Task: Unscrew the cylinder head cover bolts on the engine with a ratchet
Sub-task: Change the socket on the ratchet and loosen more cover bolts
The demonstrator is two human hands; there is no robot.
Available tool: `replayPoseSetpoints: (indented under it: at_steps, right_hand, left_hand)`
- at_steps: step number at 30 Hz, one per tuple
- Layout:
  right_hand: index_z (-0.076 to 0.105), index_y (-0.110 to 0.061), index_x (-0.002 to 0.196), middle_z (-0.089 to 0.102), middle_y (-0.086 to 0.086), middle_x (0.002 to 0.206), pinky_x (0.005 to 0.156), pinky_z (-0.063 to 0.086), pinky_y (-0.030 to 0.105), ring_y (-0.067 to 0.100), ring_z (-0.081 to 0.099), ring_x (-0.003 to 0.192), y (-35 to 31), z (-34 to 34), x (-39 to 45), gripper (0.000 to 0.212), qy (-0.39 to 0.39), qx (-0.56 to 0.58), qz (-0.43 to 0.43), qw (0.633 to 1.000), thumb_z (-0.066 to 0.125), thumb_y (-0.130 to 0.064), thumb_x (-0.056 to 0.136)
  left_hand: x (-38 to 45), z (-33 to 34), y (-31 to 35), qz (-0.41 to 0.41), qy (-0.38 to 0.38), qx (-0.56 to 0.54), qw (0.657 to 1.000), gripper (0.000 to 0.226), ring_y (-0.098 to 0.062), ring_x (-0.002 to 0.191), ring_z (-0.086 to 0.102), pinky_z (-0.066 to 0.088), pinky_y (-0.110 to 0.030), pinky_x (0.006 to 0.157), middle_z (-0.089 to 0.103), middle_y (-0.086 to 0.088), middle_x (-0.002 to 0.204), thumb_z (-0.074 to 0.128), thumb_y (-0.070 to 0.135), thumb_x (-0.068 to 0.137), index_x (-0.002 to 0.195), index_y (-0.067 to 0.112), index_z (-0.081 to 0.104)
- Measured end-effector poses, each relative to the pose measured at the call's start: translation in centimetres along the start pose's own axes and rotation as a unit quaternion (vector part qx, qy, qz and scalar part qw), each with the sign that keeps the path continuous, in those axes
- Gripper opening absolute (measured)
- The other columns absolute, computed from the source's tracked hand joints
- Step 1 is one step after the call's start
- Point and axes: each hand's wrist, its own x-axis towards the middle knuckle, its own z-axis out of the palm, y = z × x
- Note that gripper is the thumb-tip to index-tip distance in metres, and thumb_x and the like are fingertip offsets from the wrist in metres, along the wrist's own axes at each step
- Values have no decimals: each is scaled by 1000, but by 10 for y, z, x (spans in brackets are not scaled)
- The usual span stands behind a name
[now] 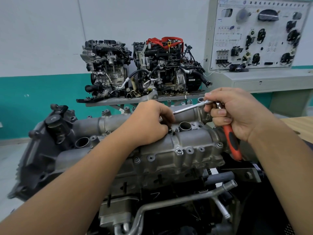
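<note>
Here, gripping ratchet (227,131) with right hand (237,112) beside cylinder head cover (189,141); pinching extension bar (189,108) with left hand (149,122) atop it.

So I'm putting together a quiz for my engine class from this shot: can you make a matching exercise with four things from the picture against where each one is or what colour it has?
Things:
1. left hand
2. right hand
3. ratchet handle
4. lifting strap

Descriptions:
A. red, draped over an engine on the back bench
B. orange and black, hanging below a fist
C. resting on top of the cylinder head cover
D. gripping the ratchet near its head

Pairs: 1-C, 2-D, 3-B, 4-A
</note>
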Motion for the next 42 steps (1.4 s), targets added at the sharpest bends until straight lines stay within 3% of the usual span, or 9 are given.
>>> replayPoseSetpoints:
  at_steps: [4, 9, 12, 17, 21, 33, 38, 40, 42]
  right_hand:
    - [56, -6, 92, 54, 12, 70, 32, 22, 16, 6, 33, 40, 2, -1, 1, 8, -5, 1, -1, 1000, 61, -6, 98]
    - [56, -6, 91, 54, 13, 70, 31, 22, 16, 7, 32, 40, 1, -1, 2, 8, -4, 3, -2, 1000, 61, -5, 98]
    - [57, -7, 95, 54, 13, 71, 32, 22, 16, 7, 32, 41, 2, -1, 1, 5, -1, 1, -2, 1000, 61, -5, 98]
    - [56, -7, 97, 54, 13, 70, 32, 21, 16, 7, 32, 40, 1, 0, 1, 5, 0, 1, -3, 1000, 60, -5, 98]
    - [56, -8, 98, 54, 12, 69, 32, 20, 16, 7, 32, 40, 1, 0, 0, 5, -1, 3, -3, 1000, 60, -5, 98]
    - [56, -8, 101, 54, 12, 70, 32, 20, 16, 7, 32, 41, 1, -1, -1, 6, -2, 5, -3, 1000, 60, -6, 98]
    - [57, -6, 97, 54, 12, 69, 32, 21, 16, 7, 32, 41, 1, -1, 0, 4, -1, 4, -4, 1000, 61, -6, 98]
    - [57, -6, 94, 54, 12, 68, 31, 21, 16, 7, 32, 41, 1, -1, 0, 6, 1, 5, -5, 1000, 61, -6, 98]
    - [57, -6, 94, 54, 12, 68, 31, 21, 17, 7, 32, 41, 2, 0, 0, 6, 5, 4, -7, 1000, 61, -5, 98]
  left_hand:
    - [1, 2, 0, 1, 16, 16, 1000, 9, 6, 82, 64, 48, -9, 74, 70, 19, 79, 86, 25, 81, 83, 28, 77]
    - [2, -1, 0, 0, -13, 4, 1000, 27, 5, 85, 67, 54, -16, 84, 74, 17, 83, 78, 4, 82, 82, 31, 76]
    - [1, -2, -1, 1, -22, -4, 1000, 35, 5, 84, 67, 54, -12, 81, 75, 15, 84, 68, -4, 80, 83, 29, 78]
    - [3, 0, -3, -11, -11, 1, 1000, 18, 7, 79, 65, 45, -7, 74, 71, 19, 76, 85, 16, 79, 77, 30, 75]
    - [5, 3, -2, -24, 24, 49, 998, 24, 5, 77, 60, 39, -4, 64, 66, 18, 72, 90, 29, 75, 69, 29, 68]
    - [2, 1, -2, -18, 11, 11, 1000, 24, 10, 72, 68, 50, -3, 73, 72, 18, 73, 89, 12, 75, 82, 31, 76]
    - [0, -4, -5, 7, -76, -77, 994, 43, 4, 89, 73, 54, -10, 83, 80, 5, 91, 60, -14, 83, 102, 20, 79]
    - [0, -4, -5, -1, -88, -111, 990, 52, 3, 86, 72, 53, -10, 70, 80, 4, 92, 49, -16, 82, 106, 20, 79]
    - [1, -4, -6, -34, -64, -177, 982, 52, -3, 63, 64, 47, -17, 52, 79, 2, 88, 43, -14, 81, 104, 19, 75]
